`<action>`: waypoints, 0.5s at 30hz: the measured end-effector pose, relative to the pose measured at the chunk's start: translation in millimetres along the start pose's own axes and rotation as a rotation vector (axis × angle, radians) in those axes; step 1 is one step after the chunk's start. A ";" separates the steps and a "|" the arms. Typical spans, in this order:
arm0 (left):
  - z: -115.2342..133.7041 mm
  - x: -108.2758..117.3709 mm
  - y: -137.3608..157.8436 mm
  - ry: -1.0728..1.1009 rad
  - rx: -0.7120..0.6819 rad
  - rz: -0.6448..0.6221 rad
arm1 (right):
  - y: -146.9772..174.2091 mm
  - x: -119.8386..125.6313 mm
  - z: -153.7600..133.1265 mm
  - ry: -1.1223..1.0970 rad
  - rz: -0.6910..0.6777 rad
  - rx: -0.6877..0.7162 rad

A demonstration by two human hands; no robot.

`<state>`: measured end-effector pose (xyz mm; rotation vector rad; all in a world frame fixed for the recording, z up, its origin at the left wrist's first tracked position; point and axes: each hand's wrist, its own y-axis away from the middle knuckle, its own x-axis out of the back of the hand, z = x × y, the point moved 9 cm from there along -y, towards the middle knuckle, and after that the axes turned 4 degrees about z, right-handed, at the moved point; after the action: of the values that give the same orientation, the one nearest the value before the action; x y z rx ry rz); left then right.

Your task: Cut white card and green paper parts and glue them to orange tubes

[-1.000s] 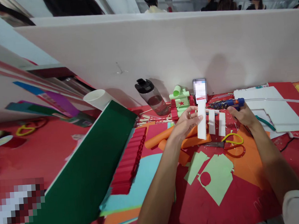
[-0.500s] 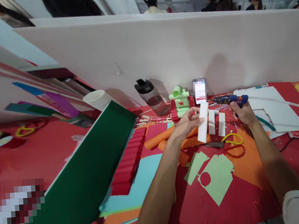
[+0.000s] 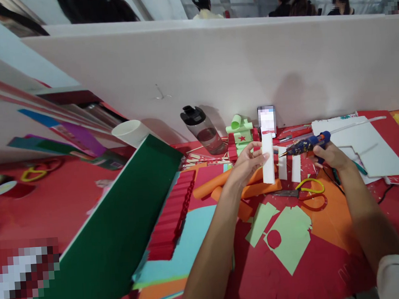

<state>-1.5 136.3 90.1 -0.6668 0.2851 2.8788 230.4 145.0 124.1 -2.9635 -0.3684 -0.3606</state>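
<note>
Through the head camera I see my left fingers (image 3: 262, 158) pinching the white strip (image 3: 268, 165), which extends above and below them; my right fingers (image 3: 320, 151) wrap the glue gun (image 3: 302, 146).

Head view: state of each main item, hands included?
left hand: closed on white strip
white strip: held upright
right hand: gripping glue gun
glue gun: held, nozzle toward white strip
scissors: lying down, blade opening unclear
bottle: standing, lid on
phone: propped up, screen lit
red paper: pleated
</note>
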 end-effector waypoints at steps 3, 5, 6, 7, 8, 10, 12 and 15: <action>-2.4 7.4 -3.2 0.012 -0.007 0.048 | 0.6 3.5 3.3 -0.123 0.034 -0.072; -2.9 12.8 -5.9 0.026 -0.026 0.082 | 4.7 0.0 5.7 -0.074 -0.062 -0.132; -2.6 15.5 -7.2 0.036 -0.038 0.098 | 8.3 -2.7 5.9 -0.033 -0.136 -0.155; -2.0 18.1 -8.2 0.050 -0.052 0.116 | 12.3 -4.3 4.8 0.008 -0.198 -0.163; -1.3 20.7 -9.1 0.063 -0.064 0.134 | 15.2 -3.1 1.1 0.038 -0.224 -0.146; 1.2 25.5 -10.0 0.085 -0.092 0.168 | 18.5 3.8 -8.6 0.083 -0.205 -0.087; 4.7 29.2 -10.3 0.101 -0.124 0.192 | 19.4 13.7 -14.6 0.122 -0.129 -0.064; 9.5 34.1 -10.6 0.123 -0.158 0.226 | 19.1 25.8 -13.2 0.215 -0.041 -0.125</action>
<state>-33.5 152.9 81.6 -0.8955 0.1585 3.1055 256.7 130.4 141.3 -2.9989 -0.3937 -0.7245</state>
